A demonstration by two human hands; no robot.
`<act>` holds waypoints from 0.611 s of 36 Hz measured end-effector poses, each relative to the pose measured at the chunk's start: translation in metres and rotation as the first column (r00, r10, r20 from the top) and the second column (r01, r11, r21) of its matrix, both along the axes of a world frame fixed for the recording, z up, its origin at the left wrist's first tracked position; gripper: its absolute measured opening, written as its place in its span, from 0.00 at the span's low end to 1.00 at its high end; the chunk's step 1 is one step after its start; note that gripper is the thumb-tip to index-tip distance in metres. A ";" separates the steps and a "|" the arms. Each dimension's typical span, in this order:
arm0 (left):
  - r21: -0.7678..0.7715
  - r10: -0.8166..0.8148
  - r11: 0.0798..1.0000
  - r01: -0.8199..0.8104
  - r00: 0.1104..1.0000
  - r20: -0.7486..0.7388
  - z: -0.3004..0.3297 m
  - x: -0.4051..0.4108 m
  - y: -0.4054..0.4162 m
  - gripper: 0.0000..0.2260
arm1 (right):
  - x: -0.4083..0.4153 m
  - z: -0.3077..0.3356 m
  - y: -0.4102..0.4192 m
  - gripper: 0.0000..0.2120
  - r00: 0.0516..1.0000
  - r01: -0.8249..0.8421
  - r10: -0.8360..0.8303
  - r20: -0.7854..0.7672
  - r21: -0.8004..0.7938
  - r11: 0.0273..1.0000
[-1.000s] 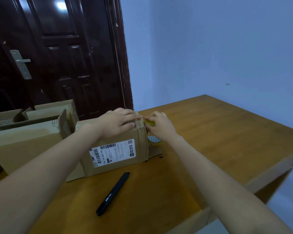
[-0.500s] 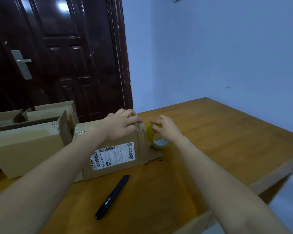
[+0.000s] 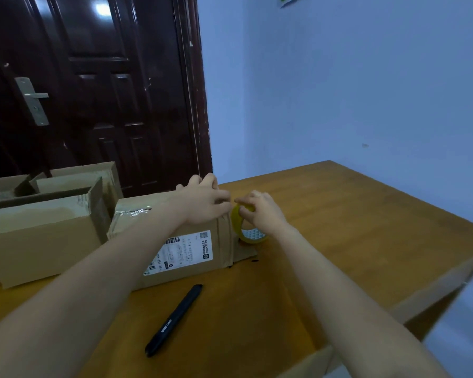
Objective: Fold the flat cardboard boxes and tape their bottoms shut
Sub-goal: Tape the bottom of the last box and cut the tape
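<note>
- Head view: a cardboard box lies on its side on the wooden worktop, its white shipping label facing the camera, one loose flap flat on the wood at its right end.
- The left hand rests on the box's top right edge, fingers curled over the far rim and the thumb side pressing down near the corner.
- The right hand grips a yellow tape roll just beside the box's right end; its fingers are bent over the top of the roll, clamped on it. The roll stands on edge, and whether a strip of tape runs from it to the box is hard to tell here.
- A black pen lies diagonally on the worktop in front of the box, apart from it, between the two forearms.
- To the left, two more folded boxes stand close together, the nearer one just beside the labelled box, with clear tape across its top seam.
- Right of the roll the wood runs bare to the far corner and the right edge; the near edge slants down under the right forearm.
- A dark door stands behind the boxes, and a pale blue wall behind the worktop.
</note>
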State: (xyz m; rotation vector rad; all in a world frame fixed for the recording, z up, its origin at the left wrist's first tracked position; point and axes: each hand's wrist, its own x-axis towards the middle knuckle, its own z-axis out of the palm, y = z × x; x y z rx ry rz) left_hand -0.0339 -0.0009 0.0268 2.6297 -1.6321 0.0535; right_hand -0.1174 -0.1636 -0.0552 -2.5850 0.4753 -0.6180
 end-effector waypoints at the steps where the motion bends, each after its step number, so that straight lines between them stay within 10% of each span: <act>1: -0.001 0.017 1.000 -0.017 1.000 -0.023 0.000 -0.002 -0.001 0.12 | -0.001 0.000 0.001 0.17 1.000 -0.001 0.002 0.002 -0.014 1.000; 13: -0.169 -0.023 0.986 0.000 0.990 -0.136 -0.006 -0.005 0.009 0.17 | -0.033 0.011 -0.001 0.13 0.980 -0.079 0.017 0.199 0.310 0.948; 22: -0.469 0.086 0.876 -0.113 0.993 -0.078 -0.002 0.004 0.028 0.20 | -0.052 0.045 0.052 0.12 0.830 -0.318 0.475 -0.292 0.452 0.833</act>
